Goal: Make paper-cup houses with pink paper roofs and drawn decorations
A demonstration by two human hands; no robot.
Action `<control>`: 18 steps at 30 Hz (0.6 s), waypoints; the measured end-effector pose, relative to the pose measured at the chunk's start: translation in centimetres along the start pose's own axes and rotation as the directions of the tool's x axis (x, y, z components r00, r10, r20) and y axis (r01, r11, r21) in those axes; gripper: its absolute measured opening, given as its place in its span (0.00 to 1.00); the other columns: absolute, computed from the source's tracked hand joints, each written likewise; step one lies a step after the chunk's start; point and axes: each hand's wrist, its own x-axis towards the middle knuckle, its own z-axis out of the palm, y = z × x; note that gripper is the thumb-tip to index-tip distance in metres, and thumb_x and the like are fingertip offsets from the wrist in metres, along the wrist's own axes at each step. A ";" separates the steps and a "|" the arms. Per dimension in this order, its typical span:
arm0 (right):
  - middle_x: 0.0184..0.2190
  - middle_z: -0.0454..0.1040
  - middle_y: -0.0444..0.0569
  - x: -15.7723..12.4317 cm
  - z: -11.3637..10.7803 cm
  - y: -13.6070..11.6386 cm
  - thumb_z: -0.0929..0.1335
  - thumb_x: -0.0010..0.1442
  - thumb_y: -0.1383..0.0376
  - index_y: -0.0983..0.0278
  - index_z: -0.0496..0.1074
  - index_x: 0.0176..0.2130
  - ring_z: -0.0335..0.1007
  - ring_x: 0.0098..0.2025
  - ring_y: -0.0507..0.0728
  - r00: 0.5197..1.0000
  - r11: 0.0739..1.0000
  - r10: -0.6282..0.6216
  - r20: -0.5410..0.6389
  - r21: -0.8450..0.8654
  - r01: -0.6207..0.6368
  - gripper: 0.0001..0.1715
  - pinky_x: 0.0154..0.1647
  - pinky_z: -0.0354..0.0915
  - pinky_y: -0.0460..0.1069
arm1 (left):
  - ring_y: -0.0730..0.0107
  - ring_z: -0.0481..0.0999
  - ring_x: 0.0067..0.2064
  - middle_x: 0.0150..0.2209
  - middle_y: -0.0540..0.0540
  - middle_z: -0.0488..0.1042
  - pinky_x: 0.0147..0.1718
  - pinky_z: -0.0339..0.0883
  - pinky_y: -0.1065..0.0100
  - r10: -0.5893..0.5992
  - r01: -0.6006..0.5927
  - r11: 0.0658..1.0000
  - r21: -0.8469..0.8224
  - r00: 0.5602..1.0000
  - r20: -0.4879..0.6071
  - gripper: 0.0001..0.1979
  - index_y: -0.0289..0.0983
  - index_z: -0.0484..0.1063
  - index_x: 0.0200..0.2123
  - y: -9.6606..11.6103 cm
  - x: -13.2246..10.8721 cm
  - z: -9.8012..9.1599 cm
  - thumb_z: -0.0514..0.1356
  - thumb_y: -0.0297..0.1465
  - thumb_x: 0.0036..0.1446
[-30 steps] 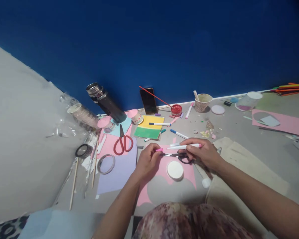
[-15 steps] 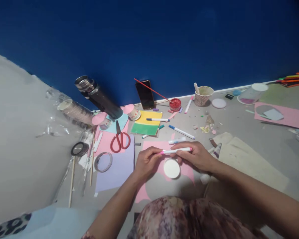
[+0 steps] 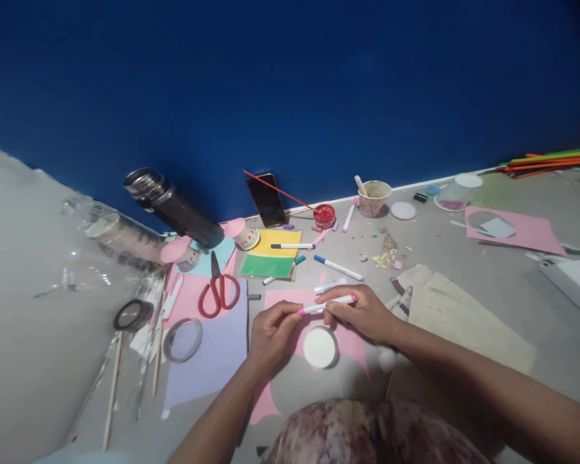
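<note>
A white marker with pink ends (image 3: 326, 305) is held across both hands above a pink paper sheet (image 3: 290, 301). My left hand (image 3: 269, 335) pinches its pink left end, fingers curled. My right hand (image 3: 360, 315) grips the barrel near its right end. A white round lid (image 3: 319, 347) lies on the pink sheet just below the marker, between my hands.
Red scissors (image 3: 217, 292), tape rolls (image 3: 182, 339), a black flask (image 3: 172, 207), a phone (image 3: 267, 199), a red paint pot (image 3: 324, 214), a paper cup (image 3: 374, 197), loose markers (image 3: 338, 267), and a yellow-green card (image 3: 271, 253) lie on the floor by the blue wall. Beige cloth (image 3: 464, 312) lies at right.
The black scissors seen under my right hand a second ago are no longer visible. Both hands have stayed on the marker as the view shifted.
</note>
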 end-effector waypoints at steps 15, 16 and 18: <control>0.53 0.83 0.58 1.5 -6.4 0.9 0.63 0.68 0.59 0.65 0.81 0.53 0.76 0.56 0.67 0.812 0.585 -0.446 -0.376 -0.809 -0.054 0.24 0.58 0.69 0.60 | 0.39 0.65 0.70 0.65 0.34 0.69 0.70 0.55 0.42 0.125 -0.001 0.979 -0.205 0.796 0.592 0.45 0.44 0.73 0.64 2.6 0.2 -2.2 0.79 0.45 0.43; 0.54 0.82 0.58 1.5 -6.4 1.1 0.62 0.68 0.60 0.66 0.80 0.54 0.75 0.56 0.67 0.822 0.565 -0.442 -0.359 -0.823 -0.056 0.24 0.59 0.68 0.60 | 0.40 0.65 0.69 0.64 0.35 0.70 0.70 0.54 0.43 0.138 -0.040 0.984 -0.176 0.798 0.586 0.42 0.44 0.75 0.63 2.8 0.3 -1.9 0.79 0.44 0.44; 0.52 0.82 0.59 1.5 -6.3 1.3 0.62 0.69 0.62 0.66 0.79 0.55 0.74 0.55 0.68 0.844 0.508 -0.425 -0.327 -0.858 -0.077 0.24 0.59 0.66 0.60 | 0.41 0.67 0.68 0.62 0.35 0.73 0.70 0.55 0.46 0.140 -0.064 0.986 -0.153 0.815 0.562 0.35 0.43 0.79 0.59 3.0 0.3 -1.4 0.78 0.42 0.47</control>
